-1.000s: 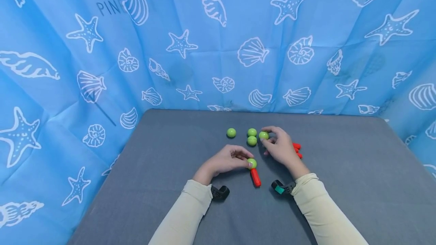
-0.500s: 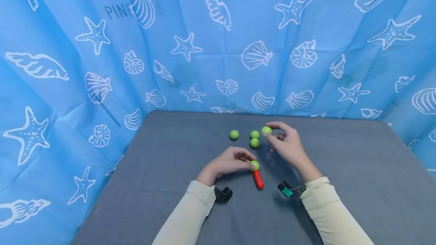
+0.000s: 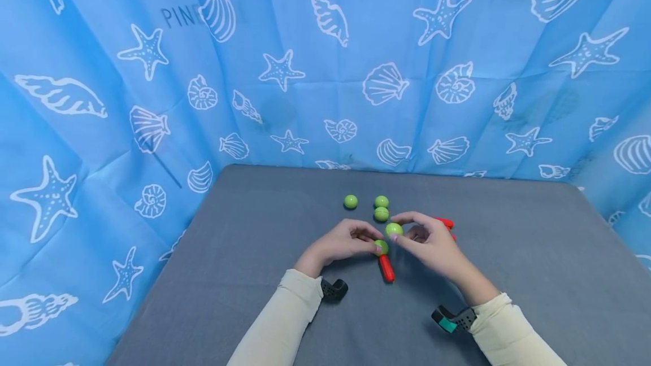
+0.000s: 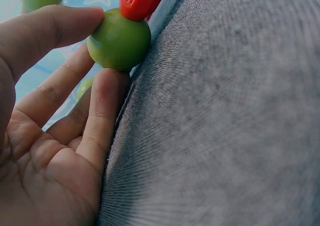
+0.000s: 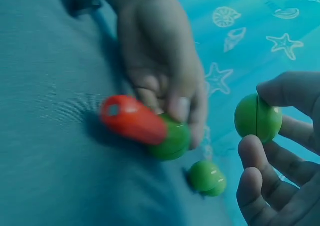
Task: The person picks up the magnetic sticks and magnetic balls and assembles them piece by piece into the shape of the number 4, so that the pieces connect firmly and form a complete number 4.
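My left hand point(image 3: 343, 242) pinches a green ball point(image 4: 119, 40) between thumb and fingers, low over the grey tabletop. A red ribbed handle point(image 3: 387, 269) meets that ball and points toward the near side; whether the two are joined, I cannot tell. Close by on the right, my right hand point(image 3: 432, 244) holds a second green ball point(image 5: 257, 118) by thumb and fingertips, raised off the table. A seam line runs round this ball in the right wrist view. The two held balls are near each other but apart.
Beyond the hands, two green balls point(image 3: 381, 215) lie together, one behind the other, and a single green ball point(image 3: 351, 201) lies to their left. Red handles point(image 3: 445, 223) are partly hidden behind my right hand. A blue shell-print curtain point(image 3: 305, 72) borders the grey table point(image 3: 244, 230).
My right hand has lifted its green ball from beside the other balls and brought it nearer, toward the left hand. The left hand keeps its hold on its ball with little movement.
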Available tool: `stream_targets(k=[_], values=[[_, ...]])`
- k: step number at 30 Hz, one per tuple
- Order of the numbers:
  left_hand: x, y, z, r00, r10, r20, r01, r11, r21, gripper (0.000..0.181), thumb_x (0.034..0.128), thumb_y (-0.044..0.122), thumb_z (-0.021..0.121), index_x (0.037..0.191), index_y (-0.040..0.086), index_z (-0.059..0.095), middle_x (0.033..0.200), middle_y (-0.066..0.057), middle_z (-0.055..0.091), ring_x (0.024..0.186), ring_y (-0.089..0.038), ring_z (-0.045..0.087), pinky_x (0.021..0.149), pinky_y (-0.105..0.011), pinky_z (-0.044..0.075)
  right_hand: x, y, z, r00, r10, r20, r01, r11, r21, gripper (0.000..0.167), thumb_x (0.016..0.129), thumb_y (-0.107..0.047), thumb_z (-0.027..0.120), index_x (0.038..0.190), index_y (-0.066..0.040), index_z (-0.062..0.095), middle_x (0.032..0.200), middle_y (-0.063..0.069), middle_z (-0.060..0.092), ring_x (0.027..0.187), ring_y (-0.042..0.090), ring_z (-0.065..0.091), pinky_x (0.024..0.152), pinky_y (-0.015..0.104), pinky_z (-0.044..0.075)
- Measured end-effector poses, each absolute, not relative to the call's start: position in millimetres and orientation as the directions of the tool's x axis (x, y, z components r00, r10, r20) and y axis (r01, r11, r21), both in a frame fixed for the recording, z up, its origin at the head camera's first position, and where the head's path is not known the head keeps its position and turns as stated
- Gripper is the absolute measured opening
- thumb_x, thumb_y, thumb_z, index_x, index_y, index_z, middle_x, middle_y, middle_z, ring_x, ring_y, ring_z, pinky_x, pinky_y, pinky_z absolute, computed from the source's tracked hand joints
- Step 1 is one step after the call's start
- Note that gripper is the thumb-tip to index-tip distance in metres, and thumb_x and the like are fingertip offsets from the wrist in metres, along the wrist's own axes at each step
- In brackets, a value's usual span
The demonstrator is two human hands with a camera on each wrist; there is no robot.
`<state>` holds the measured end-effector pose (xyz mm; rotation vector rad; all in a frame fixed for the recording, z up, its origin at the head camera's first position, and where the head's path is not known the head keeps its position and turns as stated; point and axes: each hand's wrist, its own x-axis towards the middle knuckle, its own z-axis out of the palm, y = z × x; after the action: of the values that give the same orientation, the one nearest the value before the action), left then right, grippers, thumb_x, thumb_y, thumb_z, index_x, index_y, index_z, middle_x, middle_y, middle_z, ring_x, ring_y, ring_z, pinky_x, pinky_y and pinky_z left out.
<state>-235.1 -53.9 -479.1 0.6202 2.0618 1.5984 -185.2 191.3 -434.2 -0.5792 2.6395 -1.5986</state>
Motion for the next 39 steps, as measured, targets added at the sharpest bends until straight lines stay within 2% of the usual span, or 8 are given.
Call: stream_targets(k=[4, 10, 13, 18, 25, 39], values=[[-235.2, -53.4, -477.9, -0.798, 0.596, -0.088, 0.070, 0.236, 0.969, 0.026, 0.0973, 0.020, 0.079, 0.122, 0.013, 0.078, 0.115, 0.004, 0.078, 0.100, -0.010, 0.071, 0.092, -0.027, 0.057, -173.5, 196.5, -446.9, -0.924, -0.336, 0.184, -0.304, 0.353, -0.885, 0.033, 0.098, -0.013, 0.078, 0.128, -0.003, 0.069, 0.113, 0.014, 0.071, 0.072, 0.017, 0.066, 0.058, 0.028, 0.053], [-234.1, -54.0, -478.8, -0.805, 0.585, -0.098, 0.052, 0.234, 0.971, 0.026, 0.0966, 0.020, 0.080, 0.122, 0.013, 0.078, 0.114, 0.005, 0.078, 0.100, -0.010, 0.071, 0.093, -0.026, 0.057, -165.6, 198.9, -466.2, -0.919, -0.380, 0.105, -0.218, 0.267, -0.939, 0.033, 0.098, -0.011, 0.077, 0.127, 0.000, 0.067, 0.096, 0.013, 0.071, 0.067, 0.021, 0.065, 0.052, 0.032, 0.054], [-233.0, -53.0, -480.5, -0.803, 0.589, -0.096, 0.050, 0.228, 0.972, 0.022, 0.0968, 0.021, 0.080, 0.119, 0.016, 0.079, 0.113, 0.005, 0.078, 0.100, -0.010, 0.072, 0.092, -0.026, 0.057, -163.0, 199.8, -472.7, -0.911, -0.407, 0.070, -0.165, 0.202, -0.965, 0.032, 0.099, -0.009, 0.075, 0.128, 0.001, 0.066, 0.092, 0.007, 0.070, 0.068, 0.021, 0.063, 0.056, 0.032, 0.053], [-232.8, -55.3, -478.2, -0.804, 0.587, -0.092, 0.048, 0.218, 0.975, 0.024, 0.0969, 0.021, 0.080, 0.119, 0.014, 0.079, 0.114, 0.000, 0.079, 0.100, -0.011, 0.072, 0.092, -0.027, 0.058, -163.6, 199.6, -478.4, -0.899, -0.432, 0.072, -0.126, 0.098, -0.987, 0.034, 0.100, -0.005, 0.072, 0.128, 0.010, 0.062, 0.092, -0.001, 0.069, 0.071, 0.016, 0.061, 0.064, 0.030, 0.053], [-233.8, -56.8, -474.9, -0.812, 0.578, -0.087, 0.060, 0.231, 0.971, 0.023, 0.0976, 0.020, 0.078, 0.119, 0.013, 0.079, 0.116, -0.003, 0.078, 0.099, -0.011, 0.072, 0.091, -0.024, 0.057, -166.6, 198.9, -477.1, -0.891, -0.446, 0.084, -0.134, 0.083, -0.987, 0.033, 0.097, -0.004, 0.074, 0.125, 0.010, 0.062, 0.092, -0.001, 0.067, 0.072, 0.006, 0.059, 0.063, 0.025, 0.051], [-233.0, -52.1, -478.4, -0.826, 0.557, -0.087, 0.061, 0.241, 0.969, 0.024, 0.0974, 0.023, 0.080, 0.120, 0.017, 0.080, 0.114, 0.005, 0.079, 0.103, -0.012, 0.072, 0.094, -0.029, 0.058, -165.1, 205.1, -483.8, -0.877, -0.469, 0.108, -0.144, 0.042, -0.989, 0.035, 0.091, 0.002, 0.079, 0.121, 0.008, 0.063, 0.089, 0.000, 0.063, 0.070, 0.007, 0.055, 0.059, 0.025, 0.049]])
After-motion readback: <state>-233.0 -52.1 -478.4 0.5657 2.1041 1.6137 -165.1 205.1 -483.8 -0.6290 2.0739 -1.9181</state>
